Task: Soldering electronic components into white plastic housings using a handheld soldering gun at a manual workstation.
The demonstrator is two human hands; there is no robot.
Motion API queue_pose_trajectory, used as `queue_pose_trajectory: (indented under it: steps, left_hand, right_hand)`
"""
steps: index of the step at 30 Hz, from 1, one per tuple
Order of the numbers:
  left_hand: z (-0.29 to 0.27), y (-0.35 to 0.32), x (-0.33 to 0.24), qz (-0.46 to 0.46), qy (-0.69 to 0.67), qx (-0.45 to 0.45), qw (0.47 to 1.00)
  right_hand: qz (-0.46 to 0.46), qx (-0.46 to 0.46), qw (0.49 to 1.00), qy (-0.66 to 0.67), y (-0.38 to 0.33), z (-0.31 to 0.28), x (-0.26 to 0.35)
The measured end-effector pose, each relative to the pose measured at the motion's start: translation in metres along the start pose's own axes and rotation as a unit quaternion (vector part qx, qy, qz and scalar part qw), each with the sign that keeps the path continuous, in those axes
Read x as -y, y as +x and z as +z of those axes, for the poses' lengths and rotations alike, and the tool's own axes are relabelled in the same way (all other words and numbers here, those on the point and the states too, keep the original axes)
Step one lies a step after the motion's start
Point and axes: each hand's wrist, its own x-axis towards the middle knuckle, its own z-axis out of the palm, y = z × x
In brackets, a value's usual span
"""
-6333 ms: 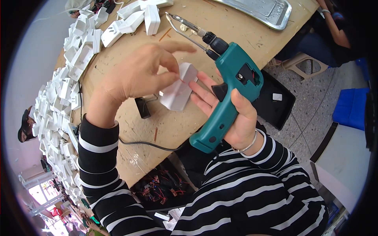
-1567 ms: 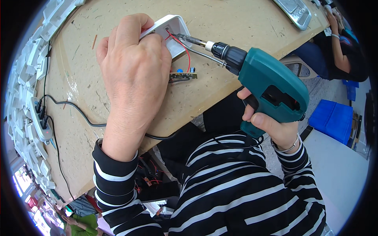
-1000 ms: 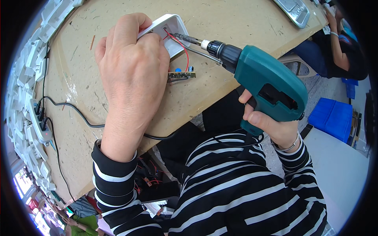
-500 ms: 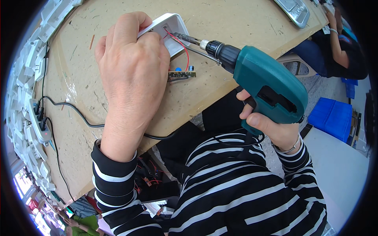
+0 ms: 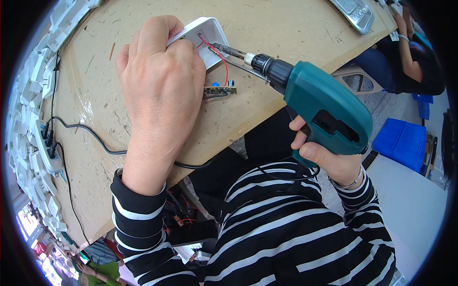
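Note:
My left hand (image 5: 162, 76) is closed on the near wall of a white plastic housing (image 5: 217, 32), open side up; its fingertips are hidden. In my right hand (image 5: 329, 159) is a green soldering gun (image 5: 329, 107), the fingers wrapped round its handle. Its dark tip and thin feed tube (image 5: 245, 69) reach over the housing's rim into the inside. A red wire (image 5: 225, 64) runs from the housing's inner wall to a small circuit board (image 5: 222, 90) with a blue component, lying on the table beside my left hand. Whether the tip touches the wire I cannot tell.
Many white plastic housings (image 5: 40, 71) line the table's left edge, near a power strip (image 5: 47, 145) with black cables. A metal tray (image 5: 355, 16) lies at the far right. Another person (image 5: 408, 62) sits beyond it. Blue bins (image 5: 400, 143) stand right of the table.
The soldering gun has drawn slightly down and to the right, its tip shifting a little in the housing. My left hand and the housing have hardly moved.

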Motion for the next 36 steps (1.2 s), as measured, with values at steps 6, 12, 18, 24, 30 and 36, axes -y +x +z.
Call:
queue_pose_trajectory:
  steps: [6, 12, 18, 24, 30, 36]
  left_hand:
    - [0.001, 0.000, 0.000, -0.003, -0.004, -0.002, 1.000]
    - [0.001, 0.000, 0.000, 0.001, -0.001, -0.005, 1.000]
    - [0.002, -0.001, 0.001, 0.004, -0.002, -0.004, 1.000]
    - [0.001, 0.000, 0.000, 0.004, 0.001, -0.005, 1.000]
    - [0.002, -0.001, 0.000, -0.001, 0.001, -0.007, 1.000]
    - [0.003, -0.001, 0.001, 0.000, -0.001, -0.008, 1.000]
  right_hand:
    - [0.003, 0.003, 1.000, 0.004, 0.000, 0.000, 0.001]
    - [0.005, -0.007, 1.000, 0.002, 0.002, 0.002, -0.001]
    - [0.008, -0.001, 1.000, -0.023, 0.002, 0.001, 0.002]
    - [-0.004, -0.011, 1.000, 0.000, 0.000, 0.001, 0.002]
    - [0.025, -0.042, 0.999, 0.018, -0.008, 0.003, 0.012]
    - [-0.019, -0.088, 0.995, 0.049, -0.016, 0.001, 0.015]
